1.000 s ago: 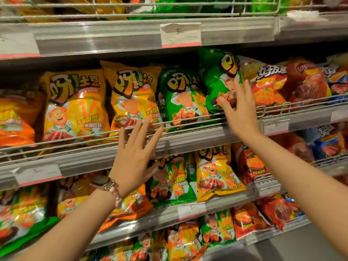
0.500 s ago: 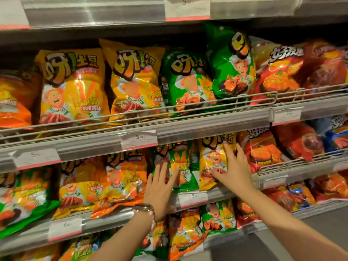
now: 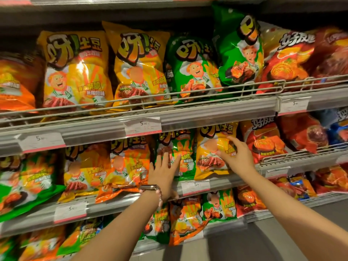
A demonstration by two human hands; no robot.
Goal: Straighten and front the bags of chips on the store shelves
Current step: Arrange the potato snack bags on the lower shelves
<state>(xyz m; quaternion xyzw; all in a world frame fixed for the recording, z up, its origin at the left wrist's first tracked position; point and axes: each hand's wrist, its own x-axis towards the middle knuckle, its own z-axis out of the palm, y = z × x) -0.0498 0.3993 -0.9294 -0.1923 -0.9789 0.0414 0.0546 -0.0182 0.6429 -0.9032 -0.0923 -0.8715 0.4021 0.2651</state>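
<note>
Both hands are on the middle shelf [image 3: 222, 182]. The left hand [image 3: 164, 173] lies released, fingers straight, flat on the green bag [image 3: 177, 147]; the right hand [image 3: 238, 155] rests spread fingers on the glossy yellow bag [image 3: 212, 157], which stands at the shelf's front edge. On the upper shelf [image 3: 207, 112] behind stand two yellow and two green bags. Half a second ago both hands sat slightly lower.

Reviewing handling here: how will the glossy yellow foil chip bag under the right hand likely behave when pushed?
The glossy yellow foil chip bag looks puffed, so probably light and yielding, denting under the right hand. Its shiny film suggests fingers may slide. It stands on the shelf edge with no wire rail in front, so it could tip forward.
</note>
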